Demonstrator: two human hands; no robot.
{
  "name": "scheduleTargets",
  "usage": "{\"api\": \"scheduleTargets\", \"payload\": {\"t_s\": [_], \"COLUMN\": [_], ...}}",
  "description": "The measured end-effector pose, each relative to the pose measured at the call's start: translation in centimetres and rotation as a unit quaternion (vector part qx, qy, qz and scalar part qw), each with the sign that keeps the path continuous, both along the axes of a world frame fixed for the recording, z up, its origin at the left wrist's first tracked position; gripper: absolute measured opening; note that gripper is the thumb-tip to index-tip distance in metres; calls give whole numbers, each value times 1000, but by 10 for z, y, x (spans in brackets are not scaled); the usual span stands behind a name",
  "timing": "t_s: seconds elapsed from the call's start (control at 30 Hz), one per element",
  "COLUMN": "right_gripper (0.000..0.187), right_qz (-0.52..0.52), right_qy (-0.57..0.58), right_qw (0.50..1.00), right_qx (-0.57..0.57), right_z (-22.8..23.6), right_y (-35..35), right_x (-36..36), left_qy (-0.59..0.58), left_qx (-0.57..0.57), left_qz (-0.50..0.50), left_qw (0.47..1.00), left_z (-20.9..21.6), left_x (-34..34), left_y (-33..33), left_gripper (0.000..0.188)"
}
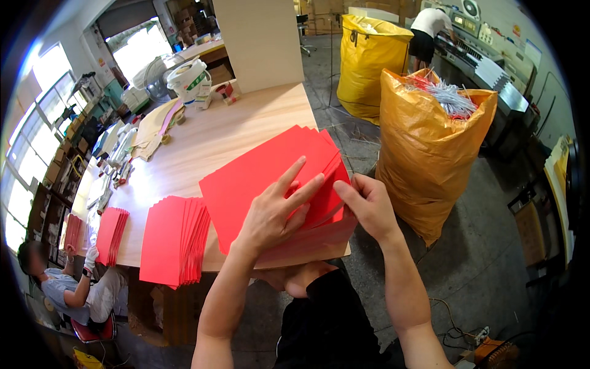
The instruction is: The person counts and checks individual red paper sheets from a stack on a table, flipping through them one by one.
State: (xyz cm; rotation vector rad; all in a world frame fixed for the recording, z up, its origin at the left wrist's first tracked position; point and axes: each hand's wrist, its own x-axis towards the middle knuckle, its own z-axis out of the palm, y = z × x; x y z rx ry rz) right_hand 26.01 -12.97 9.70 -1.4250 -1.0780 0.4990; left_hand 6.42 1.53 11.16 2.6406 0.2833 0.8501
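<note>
A thick stack of red paper sheets (246, 175) lies at the table's near right corner, its top sheets slightly fanned. My left hand (270, 215) rests on top of it with fingers spread. At the stack's right edge my right hand (373, 206) is closed, thumb and fingers pinching the edge of red sheets; how many is hidden. Left of my left arm, a fanned pile of red sheets (166, 240) overhangs the table's near edge. Another fanned red pile (112, 235) lies farther left, beside a co-worker's gloved hand.
The wooden table (252, 123) carries a white bucket (189, 83), a tape dispenser (227, 93) and brown paper (153, 132). Two large sacks, one orange (430, 154) holding paper strips and one yellow (372, 67), stand right. A seated co-worker (64, 289) is at left; another person (430, 27) stands far right.
</note>
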Motion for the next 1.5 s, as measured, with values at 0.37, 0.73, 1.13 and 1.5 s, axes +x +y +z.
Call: {"api": "scheduleTargets", "payload": {"t_s": [0.37, 0.73, 1.13, 1.5], "right_gripper": [31, 28, 49, 43], "right_qz": [78, -313, 18, 3], "right_qy": [328, -229, -434, -437], "right_qw": [942, 918, 900, 899], "right_qx": [-3, 79, 4, 1], "right_z": [12, -14, -34, -30], "right_y": [0, -15, -19, -18], "right_x": [0, -21, -30, -38], "left_qy": [6, -15, 110, 4], "left_qx": [35, -18, 221, 172], "left_qz": [-1, -12, -37, 392], "left_qw": [999, 1000, 968, 904], "left_z": [4, -2, -8, -26], "left_x": [-1, -2, -4, -104], "left_y": [-4, 2, -3, -36], "left_gripper": [44, 55, 91, 70]}}
